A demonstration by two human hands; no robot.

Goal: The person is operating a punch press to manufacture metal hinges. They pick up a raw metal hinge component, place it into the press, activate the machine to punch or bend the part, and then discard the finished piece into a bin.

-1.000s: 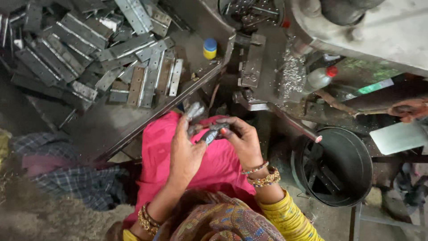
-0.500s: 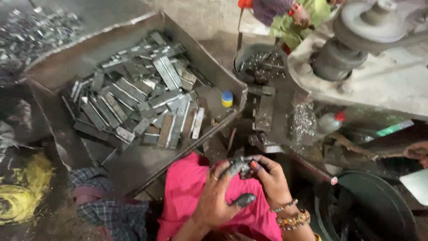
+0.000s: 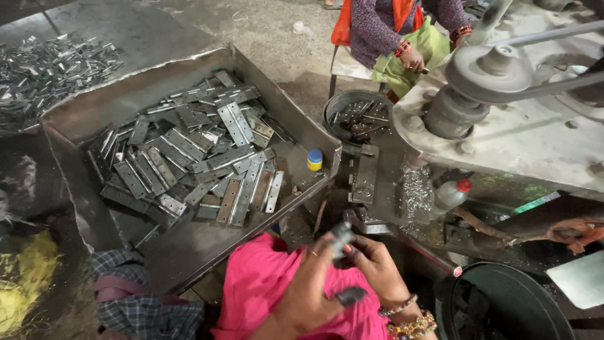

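Two hands of mine work together over my pink lap. My left hand [image 3: 308, 289] has its fingers [image 3: 314, 249] bent closed around a small grey metal hinge piece [image 3: 341, 236], and the top of this piece stands out above my fingertips. My right hand [image 3: 377, 267] comes from the other side; its fingers [image 3: 355, 247] are closed on the same piece, with the red nails touching the metal. Just below my fingers, a second dark metal piece [image 3: 350, 294] sits between my two palms; I cannot tell which hand is carrying it. On my right wrist, near this piece, are bangles [image 3: 406, 318] of gold and beads.

Beyond my fingertips, up and to the left, is a big metal tray [image 3: 189, 252] full of flat grey hinge plates [image 3: 189, 151] lying in many directions. A small yellow bottle with a blue cap [image 3: 314, 159] stands at the tray's near right corner, well apart from my fingers. Straight ahead of my fingers, a small machine block [image 3: 365, 176] stands on the dirty counter [image 3: 402, 220], and beside it a plastic bottle with a red cap [image 3: 450, 196]. Farther ahead is a round bucket [image 3: 355, 116] with dark metal parts inside. To the right of my fingers and lower, there is a black tub [image 3: 503, 302]. Far ahead, another person [image 3: 402, 38] sits on a stool, in green and orange clothes.
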